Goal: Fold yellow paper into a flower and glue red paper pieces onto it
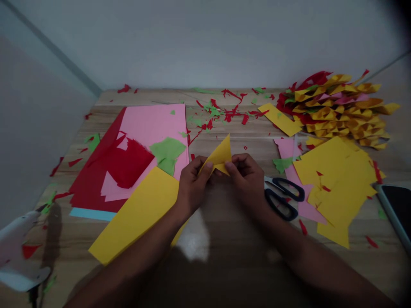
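A small yellow paper piece [220, 153], folded to a point at the top, is held up between both hands over the middle of the table. My left hand [195, 182] pinches its left lower edge between thumb and fingers. On the opposite side, my right hand [247, 175] grips the right lower corner, thumb in front and fingers curled behind. Scissors with dark blue handles [284, 196] lie beside my right hand, their blades partly hidden by it. A long yellow paper strip [138, 214] rests under and beside my left forearm.
Left lie pink sheets [154, 119], red paper [96, 171] and a green scrap [168, 154]. Yellow sheets [340, 184] and a phone [396, 209] are at right. A layered yellow paper pile [346, 111] stands at the back right. A white object [22, 248] sits front left.
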The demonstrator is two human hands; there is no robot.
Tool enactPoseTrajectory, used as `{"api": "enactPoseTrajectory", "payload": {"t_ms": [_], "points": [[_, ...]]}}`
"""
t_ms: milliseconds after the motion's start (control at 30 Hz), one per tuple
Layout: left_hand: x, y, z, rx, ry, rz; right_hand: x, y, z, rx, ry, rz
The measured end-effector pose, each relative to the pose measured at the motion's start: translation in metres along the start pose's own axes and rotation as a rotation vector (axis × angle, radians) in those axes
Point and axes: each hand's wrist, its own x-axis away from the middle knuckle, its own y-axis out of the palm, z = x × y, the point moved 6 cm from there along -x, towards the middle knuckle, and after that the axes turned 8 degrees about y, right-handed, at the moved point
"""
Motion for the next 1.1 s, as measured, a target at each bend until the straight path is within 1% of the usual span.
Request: {"api": "enactPoseTrajectory", "payload": {"t_ms": [100, 167, 267, 467, 533, 633, 733, 867, 933, 1000, 1067, 1100], "points": [[0.0, 0.001, -0.001, 0.051, -0.007, -0.018, -0.001, -0.001, 0.0, -0.027, 0.009, 0.018], [0.001, 0.002, -0.001, 0.039, -0.002, -0.042, -0.001, 0.001, 0.0, -0.027, 0.03, -0.029], [0.002, 0.004, 0.0, -0.051, 0.022, -0.077, 0.0, 0.006, 0.0, 0.041, 0.069, -0.117], [0.002, 0.002, 0.0, -0.195, 0.009, -0.058, 0.002, 0.007, 0.001, 0.035, 0.122, -0.132], [0.002, 0.004, 0.001, -0.233, -0.007, -0.11, 0.002, 0.006, 0.003, 0.028, 0.134, -0.109], [0.002, 0.006, 0.002, -0.225, -0.026, -0.177, 0.002, 0.002, 0.007, 0.002, 0.176, -0.066], [0.003, 0.006, 0.001, -0.209, -0.039, -0.184, 0.002, -0.001, 0.01, -0.044, 0.195, -0.039], [0.005, 0.01, -0.001, -0.195, -0.048, -0.228, 0.001, -0.008, 0.01, -0.052, 0.159, 0.033], [0.005, 0.01, 0.0, -0.216, -0.03, -0.247, 0.0, -0.012, 0.01, -0.08, 0.147, 0.087], [0.003, 0.006, 0.003, -0.273, 0.018, -0.236, -0.002, -0.016, 0.011, -0.169, 0.137, 0.131], [0.001, -0.001, 0.007, -0.334, 0.077, -0.182, -0.004, -0.013, 0.011, -0.245, 0.132, 0.081], [0.0, -0.005, 0.009, -0.356, 0.1, -0.15, -0.005, -0.009, 0.01, -0.24, 0.132, 0.016]]}}
